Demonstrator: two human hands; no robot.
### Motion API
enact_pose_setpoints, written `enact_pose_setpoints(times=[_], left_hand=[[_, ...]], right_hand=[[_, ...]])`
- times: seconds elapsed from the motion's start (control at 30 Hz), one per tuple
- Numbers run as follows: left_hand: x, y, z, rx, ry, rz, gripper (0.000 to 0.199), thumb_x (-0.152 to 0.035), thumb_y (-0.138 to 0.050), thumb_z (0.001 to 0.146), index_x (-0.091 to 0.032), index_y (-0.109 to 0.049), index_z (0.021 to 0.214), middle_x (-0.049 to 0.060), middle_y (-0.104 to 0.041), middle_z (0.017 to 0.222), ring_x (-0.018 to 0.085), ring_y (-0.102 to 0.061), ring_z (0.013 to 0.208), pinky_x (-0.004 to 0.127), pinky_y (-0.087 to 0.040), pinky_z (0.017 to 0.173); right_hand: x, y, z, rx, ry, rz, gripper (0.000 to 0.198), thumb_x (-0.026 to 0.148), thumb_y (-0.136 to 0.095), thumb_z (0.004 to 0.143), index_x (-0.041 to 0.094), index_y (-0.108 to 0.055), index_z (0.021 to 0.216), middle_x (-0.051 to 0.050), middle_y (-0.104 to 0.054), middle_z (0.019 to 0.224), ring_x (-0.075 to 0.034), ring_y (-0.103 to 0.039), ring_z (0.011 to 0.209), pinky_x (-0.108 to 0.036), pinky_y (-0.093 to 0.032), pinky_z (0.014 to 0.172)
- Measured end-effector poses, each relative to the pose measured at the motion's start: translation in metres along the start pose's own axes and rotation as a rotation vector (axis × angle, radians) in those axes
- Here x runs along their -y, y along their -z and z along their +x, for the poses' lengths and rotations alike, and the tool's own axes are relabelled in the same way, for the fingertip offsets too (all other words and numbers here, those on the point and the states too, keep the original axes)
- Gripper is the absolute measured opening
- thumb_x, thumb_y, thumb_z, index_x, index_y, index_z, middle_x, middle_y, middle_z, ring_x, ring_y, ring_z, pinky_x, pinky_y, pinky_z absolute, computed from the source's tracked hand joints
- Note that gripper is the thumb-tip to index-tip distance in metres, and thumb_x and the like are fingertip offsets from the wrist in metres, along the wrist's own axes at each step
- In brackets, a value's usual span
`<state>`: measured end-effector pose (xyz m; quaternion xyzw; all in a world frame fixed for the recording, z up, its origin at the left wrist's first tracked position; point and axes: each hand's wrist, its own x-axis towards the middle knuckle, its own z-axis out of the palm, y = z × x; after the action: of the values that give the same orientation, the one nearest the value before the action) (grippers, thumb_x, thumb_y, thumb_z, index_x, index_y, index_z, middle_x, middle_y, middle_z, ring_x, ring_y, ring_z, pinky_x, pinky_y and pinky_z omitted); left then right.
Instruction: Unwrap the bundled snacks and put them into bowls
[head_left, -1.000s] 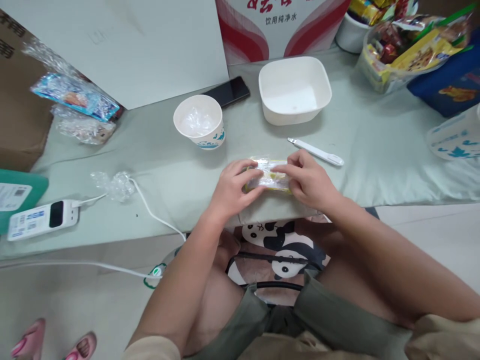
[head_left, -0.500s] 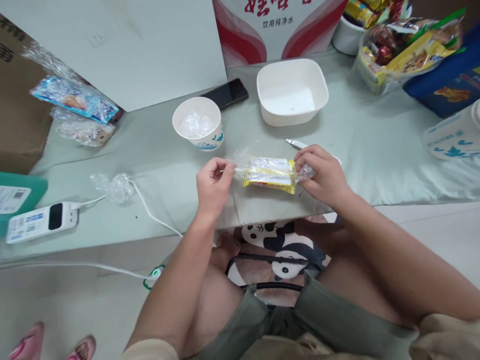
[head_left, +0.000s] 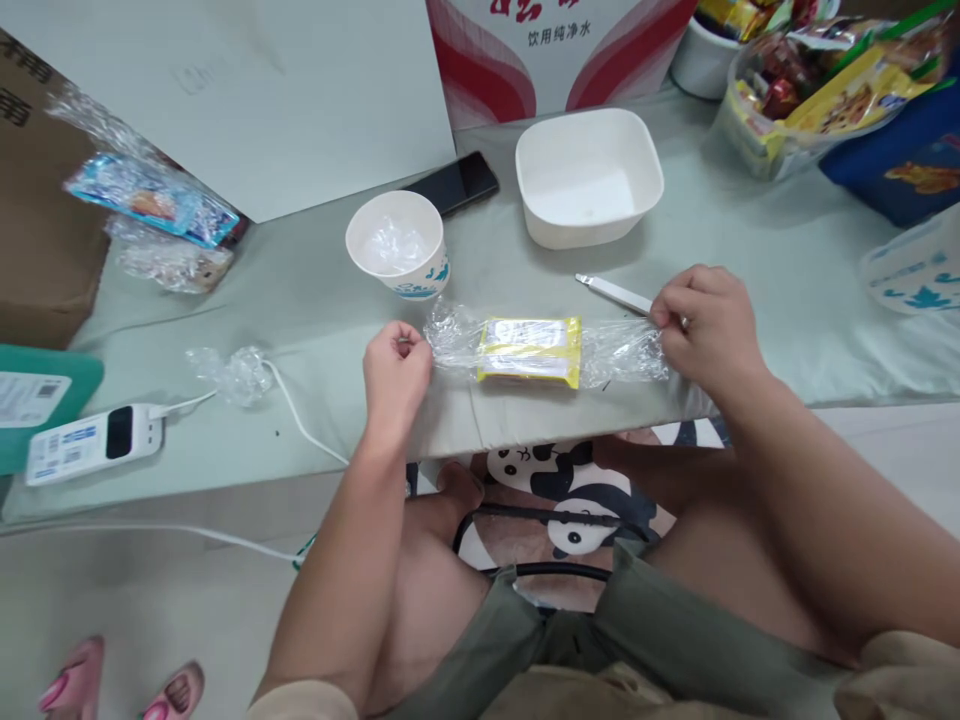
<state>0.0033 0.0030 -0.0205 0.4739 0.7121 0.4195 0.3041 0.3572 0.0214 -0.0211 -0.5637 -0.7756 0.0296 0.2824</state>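
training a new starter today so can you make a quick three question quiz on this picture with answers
1. What lies between the left hand and the right hand?
2. True or false: the white cutter is inside the white bowl.
3. What is inside the paper cup? a) a phone b) clear plastic c) pens

Key: 1. A yellow-edged packet, with clear film reaching out on both sides. 2. False; it lies on the cloth. 3. b

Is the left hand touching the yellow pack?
Apart. The head view shows a gap between the left hand and the pack, with clear film across it.
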Motion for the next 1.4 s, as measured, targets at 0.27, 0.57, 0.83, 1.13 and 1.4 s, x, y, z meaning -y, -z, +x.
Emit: enact_pose_setpoints(times=[0.27,0.57,0.83,1.13,1.4], left_hand=[[-0.015,0.001,-0.008,0.102,-0.66,0.185,0.024,-0.03,-0.075,0.069,-0.026,-0.066,0.09,0.004,-0.071,0.104,0.025,-0.063,0.106,0.042,-0.049,0.098],[-0.009,0.001,-0.01,0.338,-0.702,0.195,0.017,-0.033,-0.061,0.092,-0.025,-0.072,0.082,0.004,-0.077,0.094,0.023,-0.071,0.102,0.043,-0.053,0.097],[-0.03,0.002,-0.03,-0.023,-0.903,0.063,0.02,-0.031,-0.058,0.095,-0.022,-0.068,0.08,0.003,-0.076,0.081,0.018,-0.073,0.086,0.034,-0.057,0.084],[-0.023,-0.007,-0.02,-0.078,-0.427,-0.089,0.029,-0.045,-0.056,0.098,-0.021,-0.06,0.082,-0.005,-0.051,0.059,0.009,-0.046,0.051,0.024,-0.04,0.053],[-0.029,-0.018,-0.014,-0.142,-0.426,-0.214,0.037,-0.058,-0.054,0.097,-0.023,-0.055,0.084,-0.005,-0.041,0.06,0.009,-0.038,0.049,0.026,-0.031,0.05]], right_hand=[[0.047,0.01,-0.002,-0.057,0.173,0.163,0.014,0.024,-0.058,0.09,0.024,-0.068,0.1,-0.01,-0.069,0.098,-0.028,-0.064,0.094,-0.043,-0.048,0.081],[0.054,-0.008,-0.004,0.237,0.255,0.204,0.016,0.029,-0.053,0.097,0.024,-0.065,0.089,-0.007,-0.076,0.095,-0.024,-0.069,0.087,-0.039,-0.05,0.077],[0.075,0.002,-0.008,-0.13,0.278,0.151,0.007,0.022,-0.056,0.095,0.026,-0.059,0.09,-0.003,-0.077,0.089,-0.021,-0.07,0.081,-0.037,-0.051,0.079],[0.098,0.003,-0.007,-0.226,0.259,0.131,0.02,0.015,-0.053,0.095,0.028,-0.068,0.097,-0.006,-0.074,0.098,-0.022,-0.068,0.089,-0.038,-0.052,0.08],[0.134,-0.029,0.019,0.477,0.227,0.107,0.05,0.019,-0.051,0.089,0.014,-0.059,0.138,-0.016,-0.068,0.135,-0.033,-0.064,0.121,-0.051,-0.049,0.103]])
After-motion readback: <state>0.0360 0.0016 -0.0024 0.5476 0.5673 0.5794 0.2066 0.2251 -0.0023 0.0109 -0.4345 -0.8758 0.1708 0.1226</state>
